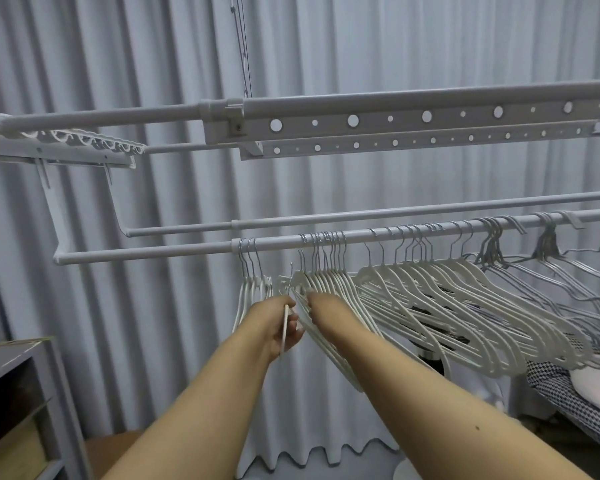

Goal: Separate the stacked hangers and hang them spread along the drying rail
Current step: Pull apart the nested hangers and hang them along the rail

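White hangers on the drying rail, head view. I see one loose white hanger (285, 327) pinched edge-on in my left hand (281, 323), fingers curled round its thin bar just below centre of the frame; its metal hook tip rises free of the rail at about 12 o'clock from that hand. My right hand (321, 304) lies just beside it at 3 o'clock, reaching into the packed bunch of white hangers (329, 282); its fingers are hidden among them, so I cannot tell whether they grip. That bunch hangs from the drying rail (153, 252), which crosses the frame from 9 o'clock up toward 3 o'clock. At 9 o'clock from the bunch, three separated hangers (252, 284) hang close together on the rail. At 3 o'clock a long fanned row of white hangers (465, 306) follows, then grey wire hangers (548, 251) near the right edge. A second rail (257, 224) runs behind, and a perforated bar (395, 116) at 12 o'clock. Pleated curtain (361, 46) forms the background; a shelf unit (18, 375) stands at 8 o'clock.
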A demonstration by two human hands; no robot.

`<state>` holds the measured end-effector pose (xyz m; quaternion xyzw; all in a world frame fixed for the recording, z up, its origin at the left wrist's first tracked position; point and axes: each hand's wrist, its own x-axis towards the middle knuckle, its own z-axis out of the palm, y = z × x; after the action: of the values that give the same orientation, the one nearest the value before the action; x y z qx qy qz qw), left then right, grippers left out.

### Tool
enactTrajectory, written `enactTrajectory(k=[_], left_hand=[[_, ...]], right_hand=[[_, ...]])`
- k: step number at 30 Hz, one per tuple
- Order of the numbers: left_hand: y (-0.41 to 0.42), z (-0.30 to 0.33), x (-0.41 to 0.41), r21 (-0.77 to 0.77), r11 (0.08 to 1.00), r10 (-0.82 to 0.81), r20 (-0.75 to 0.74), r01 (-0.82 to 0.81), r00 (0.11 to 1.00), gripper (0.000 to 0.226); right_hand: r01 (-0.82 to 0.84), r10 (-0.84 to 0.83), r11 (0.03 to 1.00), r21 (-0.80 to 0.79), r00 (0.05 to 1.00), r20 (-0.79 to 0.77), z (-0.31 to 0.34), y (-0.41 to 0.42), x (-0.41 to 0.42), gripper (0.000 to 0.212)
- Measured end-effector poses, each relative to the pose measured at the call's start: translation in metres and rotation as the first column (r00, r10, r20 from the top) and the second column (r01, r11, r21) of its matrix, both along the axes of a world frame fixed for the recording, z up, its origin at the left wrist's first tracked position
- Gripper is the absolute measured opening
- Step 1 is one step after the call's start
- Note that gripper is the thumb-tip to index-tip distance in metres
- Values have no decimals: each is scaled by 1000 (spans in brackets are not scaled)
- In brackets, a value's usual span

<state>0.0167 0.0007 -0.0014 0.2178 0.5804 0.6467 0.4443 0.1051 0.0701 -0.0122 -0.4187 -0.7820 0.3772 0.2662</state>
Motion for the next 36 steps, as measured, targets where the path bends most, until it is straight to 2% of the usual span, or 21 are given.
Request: enactTrajectory(k=[2,5,10,12,13,15,16,17,18,19,20,21,23,25,27,31,36], left_hand=[[-19,9,8,-17,999,-41,-26,41,999,18],[-51,26,18,-81,987,-147,-71,141,987,22],[-82,49,23,-168,941,-316,-140,292,938,25],[-83,52,22,-146,933,-351,-160,330,923,29],[-81,51,20,-89,946,-322,-166,311,932,33],[-71,41,12,66,983,-155,-185,170,970,42],[-63,33,6,113,992,-30,-240,59,970,42],[-55,24,-1,115,991,108,-355,-71,929,35],[-45,13,-9,84,975,218,-525,-204,823,27],[-38,3,-15,25,951,240,-688,-308,685,27],[-33,-6,-17,-60,923,189,-790,-380,584,37],[-30,-15,-17,-153,898,111,-829,-413,548,52],[-26,-28,-10,-260,890,-4,-827,-375,562,77],[-21,-42,-5,-282,910,-35,-785,-306,619,89],[-16,-53,-5,-289,915,-42,-762,-281,646,82],[-10,-60,-11,-284,903,-38,-799,-321,600,78],[-9,-63,-20,-204,912,74,-770,-355,634,40]], right_hand=[[27,-27,999,-26,1000,-10,-2,2,2,21],[53,-55,997,-59,998,-39,-2,1,3,25],[11,-61,982,-189,963,-261,-4,-2,3,49],[53,-148,963,-263,922,-358,-3,-1,9,43],[83,-194,954,-290,905,-378,-2,0,11,38],[169,-300,931,-322,859,-414,0,1,17,34],[224,-357,915,-336,839,-412,-1,2,19,33],[263,-403,897,-355,816,-414,-1,2,21,33],[297,-441,882,-365,793,-421,-2,2,23,34],[316,-481,863,-395,753,-448,-2,-1,28,38],[320,-528,833,-452,705,-473,-3,1,30,43],[329,-570,804,-495,665,-483,-7,4,32,48],[365,-619,775,-516,605,-501,-13,10,31,51],[441,-640,766,-468,597,-484,-20,18,28,52],[548,-688,726,-416,567,-453,-15,10,38,58],[643,-689,715,-275,582,-431,-12,-3,59,51],[668,-676,722,-183,623,-394,-21,-1,50,54]])
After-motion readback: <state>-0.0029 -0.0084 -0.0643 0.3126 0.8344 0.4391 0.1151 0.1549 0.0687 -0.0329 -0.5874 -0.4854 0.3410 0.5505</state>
